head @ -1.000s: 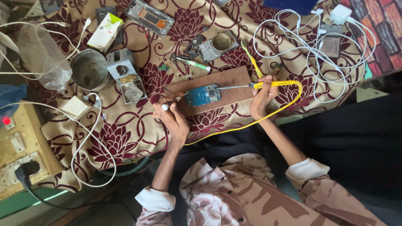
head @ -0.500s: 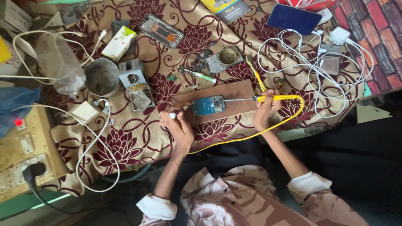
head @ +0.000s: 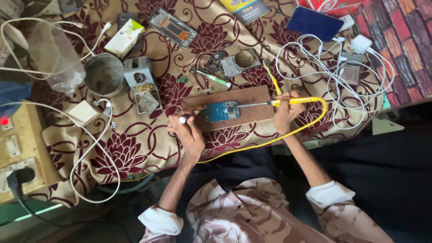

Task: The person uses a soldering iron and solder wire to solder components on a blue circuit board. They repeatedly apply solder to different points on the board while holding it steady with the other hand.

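Entry: blue circuit board (head: 219, 111), on brown wooden block (head: 234, 108), unmoved across 3 frames. Right hand (head: 284, 114), at its 3 o'clock, fingers wrapped round yellow soldering iron (head: 288, 102), tip still on board. Left hand (head: 186, 132), 9 o'clock, pinches a small white-tipped tool (head: 182, 119). Soldering appears ongoing.

Single head view, steeply downward, close

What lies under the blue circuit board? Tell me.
The blue circuit board rests on a brown wooden board, which lies on the floral cloth. The wood directly beneath the circuit board is covered.
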### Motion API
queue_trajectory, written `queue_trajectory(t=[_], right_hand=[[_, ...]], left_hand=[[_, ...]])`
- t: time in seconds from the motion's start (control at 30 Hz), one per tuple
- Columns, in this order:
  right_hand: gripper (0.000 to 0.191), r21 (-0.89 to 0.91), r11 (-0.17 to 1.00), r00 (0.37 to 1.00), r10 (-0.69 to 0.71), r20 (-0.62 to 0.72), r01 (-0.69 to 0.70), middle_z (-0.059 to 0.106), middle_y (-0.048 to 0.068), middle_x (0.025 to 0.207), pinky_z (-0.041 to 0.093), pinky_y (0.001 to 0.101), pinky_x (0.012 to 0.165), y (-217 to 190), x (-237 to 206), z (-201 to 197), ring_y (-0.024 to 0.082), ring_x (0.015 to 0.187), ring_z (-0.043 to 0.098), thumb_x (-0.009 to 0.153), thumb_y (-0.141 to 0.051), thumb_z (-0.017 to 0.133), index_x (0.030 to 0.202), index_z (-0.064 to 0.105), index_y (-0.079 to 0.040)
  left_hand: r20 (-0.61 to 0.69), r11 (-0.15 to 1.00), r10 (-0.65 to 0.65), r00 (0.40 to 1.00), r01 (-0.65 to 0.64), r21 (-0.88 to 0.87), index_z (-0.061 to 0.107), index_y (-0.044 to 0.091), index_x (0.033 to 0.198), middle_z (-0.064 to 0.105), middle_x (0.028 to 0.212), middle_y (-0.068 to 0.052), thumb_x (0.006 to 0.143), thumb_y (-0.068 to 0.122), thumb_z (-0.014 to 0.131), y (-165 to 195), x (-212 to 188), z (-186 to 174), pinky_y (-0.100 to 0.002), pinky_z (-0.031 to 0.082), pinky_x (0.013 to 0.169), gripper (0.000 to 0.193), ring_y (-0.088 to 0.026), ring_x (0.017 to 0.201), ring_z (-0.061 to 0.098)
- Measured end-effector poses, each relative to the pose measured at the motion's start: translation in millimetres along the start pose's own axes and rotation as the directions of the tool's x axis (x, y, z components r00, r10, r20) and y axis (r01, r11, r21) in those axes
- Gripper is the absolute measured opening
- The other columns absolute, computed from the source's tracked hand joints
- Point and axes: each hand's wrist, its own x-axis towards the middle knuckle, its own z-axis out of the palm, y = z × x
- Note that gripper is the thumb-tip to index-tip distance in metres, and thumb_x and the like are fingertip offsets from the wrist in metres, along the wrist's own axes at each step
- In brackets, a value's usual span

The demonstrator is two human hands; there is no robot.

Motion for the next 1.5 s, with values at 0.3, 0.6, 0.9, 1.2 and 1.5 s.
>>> queue_trajectory(t=[0.3,0.6,0.9,1.2,1.5], right_hand=[[0.017,-0.24,0.924,0.885,-0.173,0.433,0.298,0.07,0.007,0.073,0.047,0.0317,0.058,-61.4,37.0,16.1,0.012,0.06,0.061,0.099,-0.002,0.063,0.082,0.061,0.0],[0.031,-0.413,0.768,0.814,-0.234,0.532,0.49,0.058,0.009,0.064,0.041,0.0426,0.06,-119.6,37.5,32.6,0.028,0.057,0.055,0.101,-0.007,0.072,0.076,0.053,-0.005],[0.03,0.086,0.996,0.998,0.004,0.06,-0.009,0.055,0.001,0.067,0.036,0.023,0.046,-67.3,-1.4,17.5,0.005,0.051,0.048,0.113,-0.021,0.054,0.087,0.05,-0.006],[0.031,0.128,0.99,0.996,0.07,-0.049,-0.064,0.048,0.001,0.067,0.031,0.022,0.047,-13.3,-25.7,6.7,0.007,0.052,0.042,0.116,-0.025,0.049,0.092,0.051,-0.005],[0.031,0.242,0.962,0.983,0.154,-0.099,-0.126,0.044,-0.001,0.062,0.033,0.0227,0.046,1.3,-25.7,5.2,0.007,0.049,0.043,0.116,-0.028,0.045,0.094,0.049,-0.007]], left_hand=[[0.045,0.991,-0.019,0.999,0.025,-0.129,0.05,0.001,0.116,0.06,0.108,-0.014,0.112,0.017,0.043,0.4,3.2,-1.3,-0.044,0.026,0.09,0.018,-0.027,0.1,0.048],[0.052,0.991,-0.005,0.999,0.012,-0.135,0.049,0.003,0.112,0.063,0.109,-0.011,0.111,0.014,0.042,2.7,5.0,-1.9,-0.041,0.026,0.091,0.013,-0.023,0.1,0.045],[0.098,0.987,-0.041,0.994,0.055,-0.148,0.048,0.001,0.111,0.068,0.11,-0.012,0.111,0.015,0.041,10.6,9.8,-7.4,-0.042,0.026,0.092,0.015,-0.021,0.096,0.051],[0.105,0.966,-0.057,0.993,0.082,-0.247,0.044,0.002,0.114,0.065,0.113,-0.013,0.115,0.017,0.04,14.6,11.4,-8.7,-0.041,0.032,0.096,0.016,-0.023,0.101,0.057],[0.109,0.967,-0.036,0.993,0.063,-0.248,0.046,0.002,0.113,0.065,0.114,-0.012,0.116,0.019,0.039,12.9,11.4,-8.1,-0.041,0.034,0.095,0.019,-0.021,0.103,0.049]])
